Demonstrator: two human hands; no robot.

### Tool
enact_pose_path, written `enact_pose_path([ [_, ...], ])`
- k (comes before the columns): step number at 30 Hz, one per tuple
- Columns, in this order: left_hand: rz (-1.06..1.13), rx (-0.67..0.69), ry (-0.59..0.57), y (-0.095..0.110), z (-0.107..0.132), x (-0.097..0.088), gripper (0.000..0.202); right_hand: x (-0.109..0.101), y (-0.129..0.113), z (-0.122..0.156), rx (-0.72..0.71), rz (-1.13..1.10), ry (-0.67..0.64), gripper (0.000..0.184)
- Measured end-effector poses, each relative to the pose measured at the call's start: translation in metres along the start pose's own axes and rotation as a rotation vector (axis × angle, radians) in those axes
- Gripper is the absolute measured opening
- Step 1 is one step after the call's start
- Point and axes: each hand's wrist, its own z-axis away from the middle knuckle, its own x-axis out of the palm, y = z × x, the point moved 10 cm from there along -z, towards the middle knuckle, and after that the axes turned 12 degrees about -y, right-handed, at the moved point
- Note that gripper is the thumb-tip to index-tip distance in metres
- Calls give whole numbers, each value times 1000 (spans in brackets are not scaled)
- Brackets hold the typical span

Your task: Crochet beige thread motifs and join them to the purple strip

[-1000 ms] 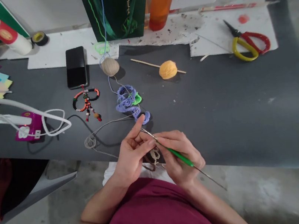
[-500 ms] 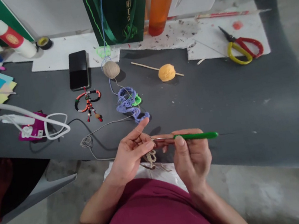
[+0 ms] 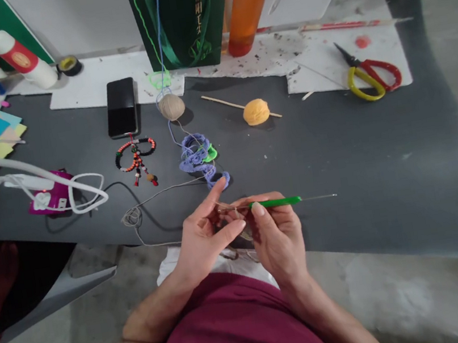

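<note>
- Left hand (image 3: 204, 233): hovering over the table's near edge, forefinger stretching up and out, thumb and remaining fingers pinching a beige crochet piece (image 3: 244, 233) that is mostly hiding between the two hands.
- Right hand (image 3: 279, 235): closing around a crochet hook (image 3: 276, 202), thumb pressing on the green handle; the hands are touching at the fingertips.
- Crochet hook: lying almost level, working tip pointing left into the left hand's fingers, thin metal tail sticking out to the right over bare table.
- Beige thread (image 3: 163, 190): running left from the hands to a loose tangle near the table edge.
- Purple crochet strip (image 3: 196, 156): curling just beyond the left forefinger, a green scrap lying against it.
- Beige yarn ball (image 3: 171, 106) and orange yarn ball (image 3: 256, 112): sitting farther back, well apart from the hands, the orange one skewered on a thin stick.
- Phone (image 3: 121, 107) and bead bracelet (image 3: 135, 154): lying left of the purple strip.
- Scissors (image 3: 370, 79): resting on white paper at the far right.
- Green bag (image 3: 184, 17) and orange bottle (image 3: 249, 2): standing along the far edge.
- Pink power strip (image 3: 50, 197): sitting at the left edge, white cables looping around it.
- Table (image 3: 361, 163): dark surface lying open to the right of the hands, out to the right and near edges.
</note>
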Motion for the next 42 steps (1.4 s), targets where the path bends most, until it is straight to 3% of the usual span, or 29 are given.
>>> enact_pose_path([
  [7,-51,15,-20,1,-3,2,82,-2,-9,-5,-56,68,0,8],
  [15,-63,1,-24,-2,-6,10,99,-9,-11,-2,-86,293,15,4],
  [22,-5,-70,-93,-5,-10,11,106,-9,-1,-13,-15,109,-50,13],
  [25,42,-123,-156,-9,-11,10,106,-10,4,-17,39,-4,-74,16],
  [33,81,-101,-146,-7,-13,1,97,-7,2,-25,93,-70,-166,15],
  [42,-22,-59,-139,0,-10,-1,88,-10,-11,-27,61,96,-225,20],
])
